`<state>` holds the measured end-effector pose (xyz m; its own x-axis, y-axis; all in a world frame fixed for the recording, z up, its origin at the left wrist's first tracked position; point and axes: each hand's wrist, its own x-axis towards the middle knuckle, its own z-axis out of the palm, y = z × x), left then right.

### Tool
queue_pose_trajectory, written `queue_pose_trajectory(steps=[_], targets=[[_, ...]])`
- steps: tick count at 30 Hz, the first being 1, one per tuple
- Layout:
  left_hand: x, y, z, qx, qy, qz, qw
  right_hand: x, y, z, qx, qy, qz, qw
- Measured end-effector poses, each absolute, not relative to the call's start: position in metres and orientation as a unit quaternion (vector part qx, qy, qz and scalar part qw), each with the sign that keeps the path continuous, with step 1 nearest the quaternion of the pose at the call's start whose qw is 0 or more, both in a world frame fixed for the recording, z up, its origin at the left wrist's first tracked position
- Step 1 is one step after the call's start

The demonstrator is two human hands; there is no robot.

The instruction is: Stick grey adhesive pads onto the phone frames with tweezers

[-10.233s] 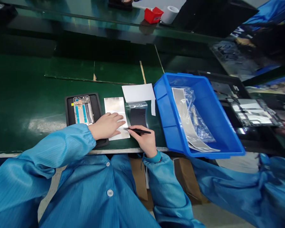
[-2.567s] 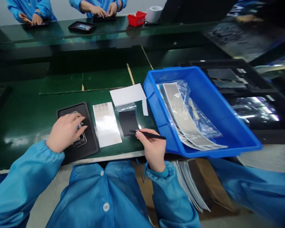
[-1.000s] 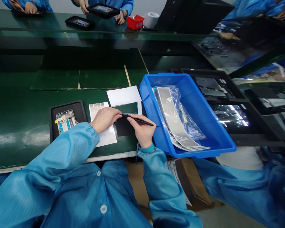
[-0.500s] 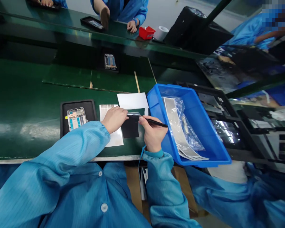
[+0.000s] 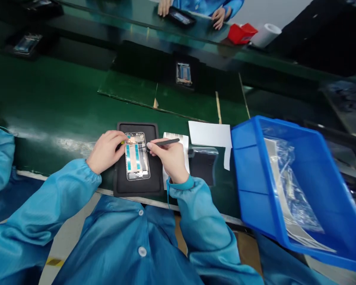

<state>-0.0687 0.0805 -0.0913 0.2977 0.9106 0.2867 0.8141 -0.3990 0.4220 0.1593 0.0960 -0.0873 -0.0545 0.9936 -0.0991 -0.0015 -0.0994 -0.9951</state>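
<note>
An opened phone (image 5: 137, 156) lies in a black tray (image 5: 139, 189), with blue strips and bare inner parts facing up. My left hand (image 5: 105, 151) is at its upper left edge, thumb and fingers bent against the side. Pinched in my right hand (image 5: 173, 158) are slim black tweezers (image 5: 167, 141), their tip over the phone's upper right part. Whether the tip holds anything is too small to see. Under and behind my right hand lies a pale sheet of stickers (image 5: 182, 139). Just right of it is a black sheet with a clear film edge (image 5: 202, 166).
A blue bin (image 5: 255, 178) with bagged strips stands at the right. Beside it lies white paper (image 5: 209, 133). Another opened phone (image 5: 184, 74) sits farther back on the table. Across the bench are a co-worker's hands (image 5: 218, 18), a red box (image 5: 241, 33) and a white roll (image 5: 266, 35).
Both hands have moved left from the black sheet to the phone in the tray, the right one carrying the tweezers. The view has shifted left. The co-worker's hand now touches the tray opposite.
</note>
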Motion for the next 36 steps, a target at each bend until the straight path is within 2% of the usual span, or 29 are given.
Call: queue_pose_trajectory(steps=[6, 36], targets=[[-0.066, 0.069, -0.116, 0.809, 0.499, 0.299, 0.086, 0.133, 0.118, -0.096, -0.509, -0.532, 0.536, 0.414], [-0.061, 0.069, -0.113, 0.810, 0.520, 0.263, 0.073, 0.132, 0.121, -0.099, -0.544, -0.551, 0.500, 0.389]])
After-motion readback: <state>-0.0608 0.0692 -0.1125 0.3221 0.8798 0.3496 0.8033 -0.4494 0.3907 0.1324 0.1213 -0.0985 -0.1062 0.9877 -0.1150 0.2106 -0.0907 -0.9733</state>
